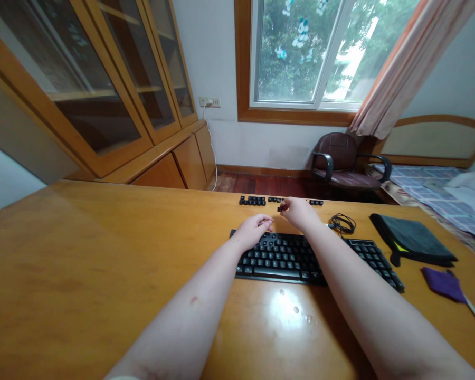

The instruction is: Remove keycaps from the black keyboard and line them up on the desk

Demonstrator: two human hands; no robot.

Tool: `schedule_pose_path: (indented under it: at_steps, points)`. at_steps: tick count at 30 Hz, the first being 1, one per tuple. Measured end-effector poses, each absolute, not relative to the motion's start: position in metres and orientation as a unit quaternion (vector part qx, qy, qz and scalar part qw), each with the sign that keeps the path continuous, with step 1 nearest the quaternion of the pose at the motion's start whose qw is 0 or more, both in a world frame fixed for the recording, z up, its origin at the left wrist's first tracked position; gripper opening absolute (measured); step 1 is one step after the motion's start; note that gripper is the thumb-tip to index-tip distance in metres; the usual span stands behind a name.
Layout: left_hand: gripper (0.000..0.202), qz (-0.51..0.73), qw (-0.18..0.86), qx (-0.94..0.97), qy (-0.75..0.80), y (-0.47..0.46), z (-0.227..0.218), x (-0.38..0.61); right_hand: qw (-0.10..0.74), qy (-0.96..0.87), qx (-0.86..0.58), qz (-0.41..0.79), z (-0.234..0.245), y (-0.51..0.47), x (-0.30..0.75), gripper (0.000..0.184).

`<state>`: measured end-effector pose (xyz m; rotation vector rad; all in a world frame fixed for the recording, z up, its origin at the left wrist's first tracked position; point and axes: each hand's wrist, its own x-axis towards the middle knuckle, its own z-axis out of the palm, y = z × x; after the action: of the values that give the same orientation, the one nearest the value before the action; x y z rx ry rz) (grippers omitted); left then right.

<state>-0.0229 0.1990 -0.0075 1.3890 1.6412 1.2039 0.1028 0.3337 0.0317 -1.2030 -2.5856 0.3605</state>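
A black keyboard (301,257) lies on the wooden desk (83,253) in front of me. My left hand (253,230) rests on its far left edge, fingers curled loosely with nothing visible in them. Just beyond the keyboard's far edge, my right hand (296,210) pinches a small black keycap (279,209). A row of loose black keycaps (261,200) is laid out along the far edge of the desk, right by that hand.
A coiled black cable (343,224) sits beside the keyboard. To the right lie a folded dark cloth (414,238) and a purple cloth with a white stick (449,285). An office chair (346,163) and a bed stand beyond the desk, cabinets on the left.
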Motion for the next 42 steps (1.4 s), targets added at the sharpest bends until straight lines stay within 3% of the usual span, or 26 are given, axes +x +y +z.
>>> schedule_pose_path:
  at_steps: [5, 27, 42]
  points:
    - [0.031, 0.466, 0.331, 0.532, 0.625, 0.201, -0.010, -0.024, 0.097, -0.860, -0.480, 0.142, 0.016, 0.360, 0.064, 0.018]
    - [0.032, 0.463, 0.335, 0.531, 0.626, 0.200, -0.010, -0.024, 0.137, -0.881, -0.408, 0.199, -0.010, 0.363, 0.064, 0.028]
    - [0.031, 0.470, 0.348, 0.520, 0.623, 0.201, -0.011, -0.023, 0.165, -0.871, -0.434, 0.160, -0.019, 0.369, 0.055, 0.020]
